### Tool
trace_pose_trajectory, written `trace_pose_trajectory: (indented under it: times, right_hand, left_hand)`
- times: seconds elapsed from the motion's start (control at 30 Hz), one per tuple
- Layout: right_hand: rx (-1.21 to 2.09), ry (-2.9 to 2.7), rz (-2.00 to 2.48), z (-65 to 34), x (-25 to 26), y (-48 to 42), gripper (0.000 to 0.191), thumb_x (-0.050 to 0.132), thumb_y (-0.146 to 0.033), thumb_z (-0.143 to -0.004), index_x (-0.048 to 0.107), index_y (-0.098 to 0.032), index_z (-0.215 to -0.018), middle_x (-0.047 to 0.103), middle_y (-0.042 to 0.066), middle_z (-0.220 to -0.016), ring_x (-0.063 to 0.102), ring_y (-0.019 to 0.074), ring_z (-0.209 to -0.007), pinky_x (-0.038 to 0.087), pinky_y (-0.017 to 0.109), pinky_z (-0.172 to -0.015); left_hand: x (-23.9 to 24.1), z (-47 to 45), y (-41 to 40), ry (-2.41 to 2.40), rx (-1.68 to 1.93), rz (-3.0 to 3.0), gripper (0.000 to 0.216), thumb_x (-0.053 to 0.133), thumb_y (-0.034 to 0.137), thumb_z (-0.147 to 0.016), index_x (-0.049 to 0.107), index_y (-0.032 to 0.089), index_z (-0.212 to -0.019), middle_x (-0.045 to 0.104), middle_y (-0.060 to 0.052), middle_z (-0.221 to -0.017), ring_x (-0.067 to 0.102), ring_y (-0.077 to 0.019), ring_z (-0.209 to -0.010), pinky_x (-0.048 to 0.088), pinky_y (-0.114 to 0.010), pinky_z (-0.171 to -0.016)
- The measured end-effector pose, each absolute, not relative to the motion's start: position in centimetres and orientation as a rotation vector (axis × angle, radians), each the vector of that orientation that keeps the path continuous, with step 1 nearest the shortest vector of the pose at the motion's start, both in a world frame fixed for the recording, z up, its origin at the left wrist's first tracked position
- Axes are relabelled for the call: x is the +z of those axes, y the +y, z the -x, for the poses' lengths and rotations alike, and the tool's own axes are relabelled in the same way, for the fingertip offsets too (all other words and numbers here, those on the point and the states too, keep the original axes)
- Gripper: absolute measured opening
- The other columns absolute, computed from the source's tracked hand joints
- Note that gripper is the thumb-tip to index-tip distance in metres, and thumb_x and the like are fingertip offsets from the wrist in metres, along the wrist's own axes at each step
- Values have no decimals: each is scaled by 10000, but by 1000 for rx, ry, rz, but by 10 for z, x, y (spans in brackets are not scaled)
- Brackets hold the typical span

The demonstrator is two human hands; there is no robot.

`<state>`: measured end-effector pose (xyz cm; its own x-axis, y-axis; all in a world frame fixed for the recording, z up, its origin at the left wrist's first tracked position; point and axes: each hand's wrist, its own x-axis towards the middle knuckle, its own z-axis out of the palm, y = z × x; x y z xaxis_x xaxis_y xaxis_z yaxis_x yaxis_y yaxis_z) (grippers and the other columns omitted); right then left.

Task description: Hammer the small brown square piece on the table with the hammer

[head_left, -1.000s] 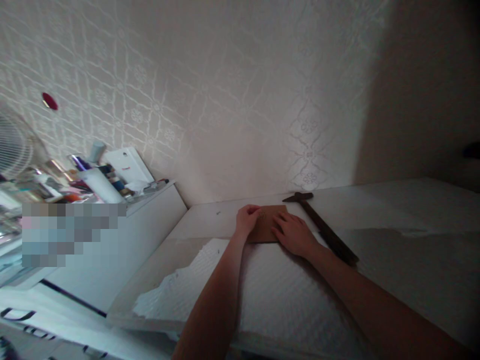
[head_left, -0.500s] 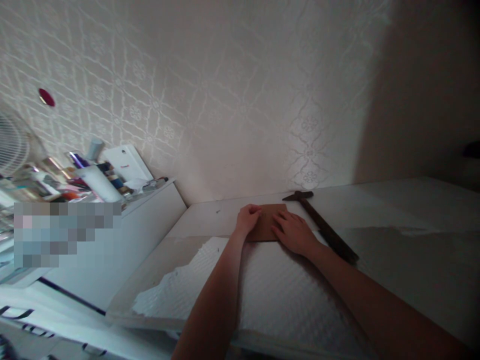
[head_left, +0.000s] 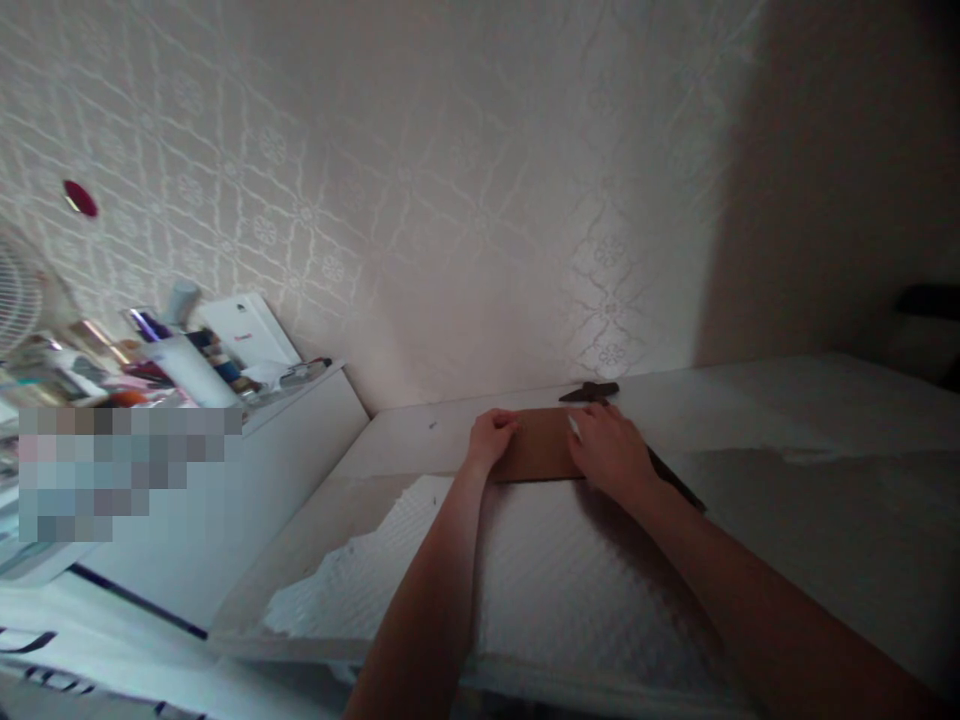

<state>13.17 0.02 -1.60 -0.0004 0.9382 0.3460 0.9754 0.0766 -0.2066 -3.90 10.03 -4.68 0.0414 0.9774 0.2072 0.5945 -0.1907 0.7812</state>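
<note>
A flat brown board (head_left: pixel 544 445) lies on the white surface in front of me, close to the wall. Its left edge is gripped by my left hand (head_left: pixel 493 437), fingers bent and thumb on top. My right hand (head_left: pixel 613 450) rests at the board's right end with curled fingers. A small white tip (head_left: pixel 574 427) shows by its thumb and index finger; what it belongs to, I cannot make out. Behind that hand lies a hammer (head_left: pixel 590 391), its dark head near the wall and part of its handle covered by my hand.
Textured white sheeting (head_left: pixel 555 570) covers part of the worktop under my forearms. To the left stands a white cabinet (head_left: pixel 300 460) crowded with bottles, tubes and a white box (head_left: pixel 251 330). A fan (head_left: pixel 19 290) is at the far left. The patterned wall (head_left: pixel 450 200) rises behind.
My right hand has moved right, uncovering more of the board and covering the hammer's handle. Its fingers are more curled, and a white tip now shows. My left hand keeps its place.
</note>
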Motion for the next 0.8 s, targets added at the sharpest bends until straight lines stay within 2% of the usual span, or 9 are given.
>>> trace_pose_trajectory:
  times: [0.13,0.23,0.47,0.6,0.7,0.8]
  right_hand:
    - [-29,-1773,2244,-155,-3,-8,477,420,-263,-816,446,-132,-1275,551,194,-1086,519,324,-1012,427,398,-753]
    - [143,-1768,2366,-168,-6,-7,511,417,-279,-822,400,-138,-1312,536,208,-1120,554,320,-980,441,398,-727]
    - [128,-1737,2378,-173,-11,-1,454,304,-178,-854,405,-102,-1291,571,230,-1052,603,323,-926,452,385,-698]
    - [172,-1706,2249,-180,-9,3,491,334,-184,-843,362,-78,-1322,600,225,-999,600,322,-929,445,389,-728]
    - [330,-1630,2065,-184,-7,8,527,406,-247,-835,350,-86,-1334,614,195,-972,609,272,-869,451,340,-700]
    - [647,-1555,1826,-180,-3,8,603,490,-316,-813,317,-121,-1357,622,101,-810,566,157,-563,428,260,-510]
  left_hand:
    - [-48,40,101,1577,1018,-1849,156,622,90,-729,675,150,-864,698,-71,-905,639,-152,-845,464,-270,-820]
    - [-49,40,101,1575,1019,-1864,154,617,91,-733,673,151,-864,699,-69,-905,638,-157,-853,460,-278,-827]
    - [-49,41,100,1539,1023,-1885,137,599,106,-749,669,154,-856,697,-59,-890,629,-151,-857,457,-259,-811]
    - [-49,41,99,1517,1029,-1911,126,572,124,-767,669,168,-834,698,-38,-862,625,-143,-847,453,-258,-816]
    - [-50,42,99,1503,1044,-1905,169,513,121,-792,666,175,-842,698,-26,-835,623,-139,-848,451,-259,-827]
    - [-51,43,100,1497,1056,-1883,237,458,83,-785,659,176,-869,697,-26,-845,621,-143,-874,446,-263,-841]
